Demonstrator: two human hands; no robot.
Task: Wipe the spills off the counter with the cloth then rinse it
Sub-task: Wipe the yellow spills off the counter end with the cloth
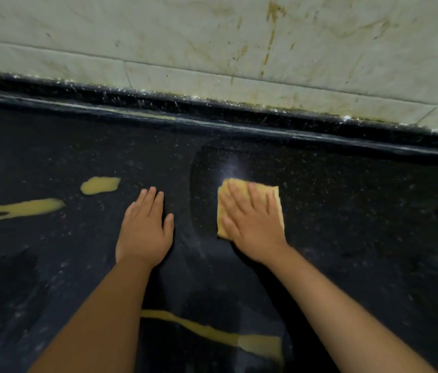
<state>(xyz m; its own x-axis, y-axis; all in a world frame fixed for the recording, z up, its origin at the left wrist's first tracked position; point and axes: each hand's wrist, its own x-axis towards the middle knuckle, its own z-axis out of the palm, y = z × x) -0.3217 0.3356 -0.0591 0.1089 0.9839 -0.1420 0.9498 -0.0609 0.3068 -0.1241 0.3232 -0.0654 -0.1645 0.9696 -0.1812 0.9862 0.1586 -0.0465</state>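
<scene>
The right hand (252,224) lies flat on a yellow cloth (274,200), fingers straight and spread, pressing it onto the dark speckled worktop (360,238). The cloth is a folded square; its far edge and its right edge show past the fingers, and its left edge shows beside the thumb. Around the cloth the worktop carries a curved, smeared patch with a bright glare just beyond the cloth's far edge.

The left hand (145,230) rests palm down on the bare worktop, left of the cloth and apart from it, fingers straight and close together, holding nothing.

Yellowish spills lie on the worktop, all clear of the cloth. A small blob (100,185) sits to the left of the cloth, beyond the left hand's fingertips and near them. A long streak (28,208) lies further left of the cloth, running to the picture's left edge. A third streak (212,333) lies nearer to the person than the cloth, between the two forearms, widening into a patch at its right end.

Beyond the cloth, a raised dark ledge (239,114) runs along the back of the worktop, with pale specks on it. Behind that stands a pale tiled wall (158,36) marked with brownish drips and stains, the heaviest directly beyond the cloth.
</scene>
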